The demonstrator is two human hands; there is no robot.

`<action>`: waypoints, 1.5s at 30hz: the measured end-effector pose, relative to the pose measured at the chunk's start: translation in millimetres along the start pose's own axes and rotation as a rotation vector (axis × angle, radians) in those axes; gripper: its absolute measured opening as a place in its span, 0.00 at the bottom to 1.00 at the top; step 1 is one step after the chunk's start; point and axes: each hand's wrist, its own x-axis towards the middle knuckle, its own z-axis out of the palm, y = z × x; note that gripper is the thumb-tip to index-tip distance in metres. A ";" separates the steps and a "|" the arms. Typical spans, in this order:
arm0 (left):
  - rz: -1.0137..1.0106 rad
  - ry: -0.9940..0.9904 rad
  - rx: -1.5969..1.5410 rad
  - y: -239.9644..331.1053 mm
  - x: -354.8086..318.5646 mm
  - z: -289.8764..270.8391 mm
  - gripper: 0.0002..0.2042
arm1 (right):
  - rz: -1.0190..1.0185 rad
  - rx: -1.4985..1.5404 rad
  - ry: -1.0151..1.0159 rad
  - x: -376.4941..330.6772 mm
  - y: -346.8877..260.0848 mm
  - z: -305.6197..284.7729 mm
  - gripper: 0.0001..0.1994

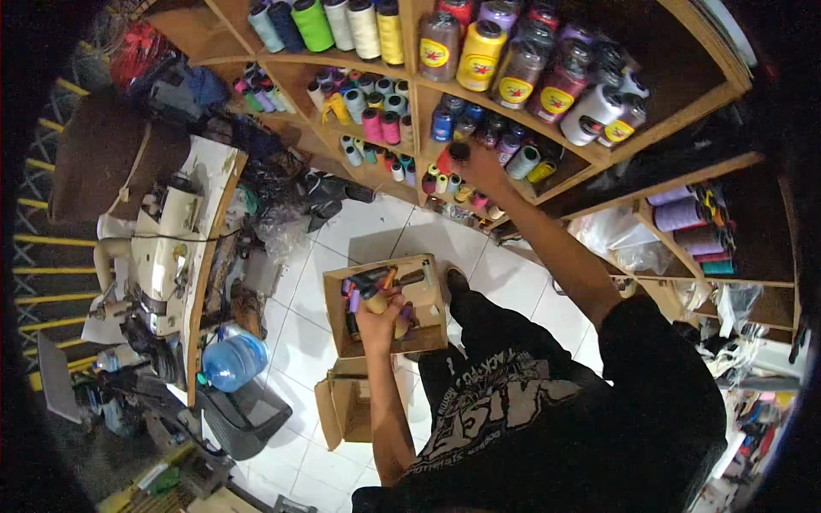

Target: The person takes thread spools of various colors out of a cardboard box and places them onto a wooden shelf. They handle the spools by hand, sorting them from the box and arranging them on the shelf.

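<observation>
My left hand (pixel 377 323) is down at an open cardboard box (pixel 434 329), its fingers closed round a thread spool (pixel 375 302) with a tan lower part. Other spools in dark, purple and orange colours lie in the box around it. My right hand (pixel 481 168) reaches out to the wooden shelf and grips a dark red thread spool (pixel 456 155). Beside that hand stand a blue spool (pixel 442 126) and a pale grey-green spool (pixel 523 161). My right fingers are partly hidden by the hand itself.
Wooden shelves (pixel 629 156) full of thread cones curve across the far side. A smaller open carton (pixel 358 427) sits on the tiled floor near the box. To the left are a sewing machine (pixel 168 248) on a table, a blue water jug (pixel 235 359) and a dark chair (pixel 244 427).
</observation>
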 end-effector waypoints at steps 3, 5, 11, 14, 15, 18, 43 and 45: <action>-0.051 0.063 0.038 18.7 -13.7 6.1 0.15 | 0.075 -0.143 0.082 57.2 45.0 26.5 0.26; -0.034 0.164 0.038 6.8 -31.7 -13.9 0.15 | -0.006 -0.156 0.143 56.2 27.1 40.9 0.25; -0.063 0.355 -0.034 -25.9 -62.9 -26.5 0.16 | -0.125 0.229 -0.117 44.8 32.2 34.6 0.20; -0.136 0.371 -0.143 -52.9 -74.9 -44.5 0.18 | 1.031 1.834 -0.145 33.9 33.0 61.6 0.19; -0.137 0.372 -0.141 -60.7 -75.3 -45.3 0.18 | 1.033 1.834 -0.145 36.0 41.1 72.0 0.19; -0.175 0.388 -0.149 -61.3 -72.6 -42.0 0.18 | 0.347 1.568 -0.355 40.3 79.2 119.0 0.18; -0.155 0.442 0.224 -43.8 -68.4 -35.3 0.18 | 0.863 2.042 0.206 76.8 86.3 166.4 0.06; -0.108 0.427 0.250 -41.8 -59.6 -30.9 0.19 | 0.851 1.869 0.103 66.1 86.1 164.0 0.07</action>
